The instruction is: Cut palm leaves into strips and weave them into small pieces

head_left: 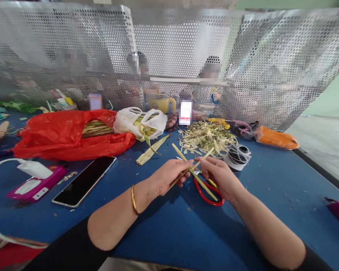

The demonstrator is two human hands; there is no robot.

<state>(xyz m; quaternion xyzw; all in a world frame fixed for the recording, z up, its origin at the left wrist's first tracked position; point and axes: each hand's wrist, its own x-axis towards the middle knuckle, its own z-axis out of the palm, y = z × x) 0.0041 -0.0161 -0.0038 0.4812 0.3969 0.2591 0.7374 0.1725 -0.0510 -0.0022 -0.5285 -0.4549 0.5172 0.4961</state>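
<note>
Crossed strips of dried leaf (202, 181) are held up over the blue table. My left hand (173, 171), with a gold bangle at its wrist, pinches them near where they cross. The fingers of my right hand (216, 173) are closed on the upper right end of one strip. Below the strips lie scissors (219, 202) with red handles, their blades partly hidden by my hands and the strips. A spool of grey cord (237, 156) stands just beyond my right hand, and a flat pale leaf piece (151, 151) lies beyond my left.
A heap of leaf scraps (207, 136) lies at the back. Red (51, 131) and white (124, 122) plastic bags hold leaf material. A dark phone (84, 182) and purple power strip (36, 186) lie left. Perforated metal panels (169, 45) stand behind, with people beyond. An orange packet (275, 138) lies right.
</note>
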